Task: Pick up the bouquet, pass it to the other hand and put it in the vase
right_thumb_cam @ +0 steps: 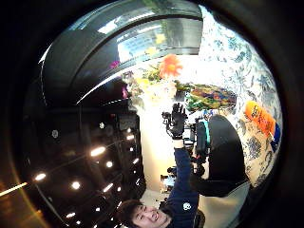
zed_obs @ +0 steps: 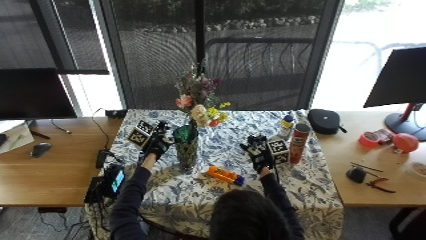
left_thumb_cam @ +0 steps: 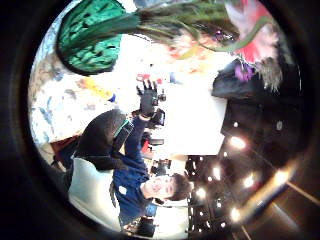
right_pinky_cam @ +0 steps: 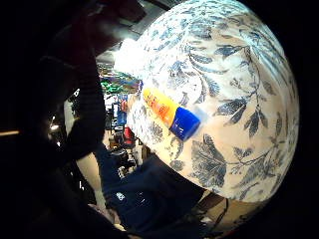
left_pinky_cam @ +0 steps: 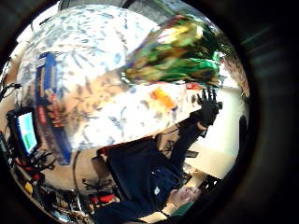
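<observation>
Bouquet (zed_obs: 196, 102) stands upright in the vase (zed_obs: 186, 150) near the table's (zed_obs: 319, 185) middle — left hand (zed_obs: 157, 143) just beside the vase, fingers spread, holding nothing — right hand (zed_obs: 258, 152) farther off, likewise spread, empty.

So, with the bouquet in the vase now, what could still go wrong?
The tall bouquet may make the vase top-heavy; the left hand is close beside it and a bump while pulling away could tip it. If it falls, it could hit the orange tube lying nearby on the tablecloth.
</observation>
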A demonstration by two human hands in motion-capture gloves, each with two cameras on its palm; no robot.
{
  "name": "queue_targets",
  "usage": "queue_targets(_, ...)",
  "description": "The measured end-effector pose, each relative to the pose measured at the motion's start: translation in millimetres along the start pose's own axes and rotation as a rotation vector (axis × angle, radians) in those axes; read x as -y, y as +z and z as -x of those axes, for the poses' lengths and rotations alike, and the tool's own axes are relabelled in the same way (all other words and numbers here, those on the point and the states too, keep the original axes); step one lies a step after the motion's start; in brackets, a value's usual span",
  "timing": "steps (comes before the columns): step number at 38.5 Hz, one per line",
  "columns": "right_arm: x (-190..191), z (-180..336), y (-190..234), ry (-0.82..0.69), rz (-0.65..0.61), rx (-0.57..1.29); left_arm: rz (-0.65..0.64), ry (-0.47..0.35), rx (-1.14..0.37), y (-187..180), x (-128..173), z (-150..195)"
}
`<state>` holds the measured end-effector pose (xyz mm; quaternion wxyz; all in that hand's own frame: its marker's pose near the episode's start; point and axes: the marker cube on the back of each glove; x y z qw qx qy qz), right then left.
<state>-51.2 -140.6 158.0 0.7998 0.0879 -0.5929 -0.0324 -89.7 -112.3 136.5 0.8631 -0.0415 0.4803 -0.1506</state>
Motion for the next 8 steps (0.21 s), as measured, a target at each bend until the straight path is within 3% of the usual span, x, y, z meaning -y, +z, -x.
queue_targets(4, -10, 7, 1, -0.092, 0.017, 0.031, -0.034, -0.047, -0.005, -12, 13, 16)
queue_targets(8, -10, -6, -2, 0.028, -0.02, -0.013, -0.063, 0.009, -0.048, -20, 9, 5)
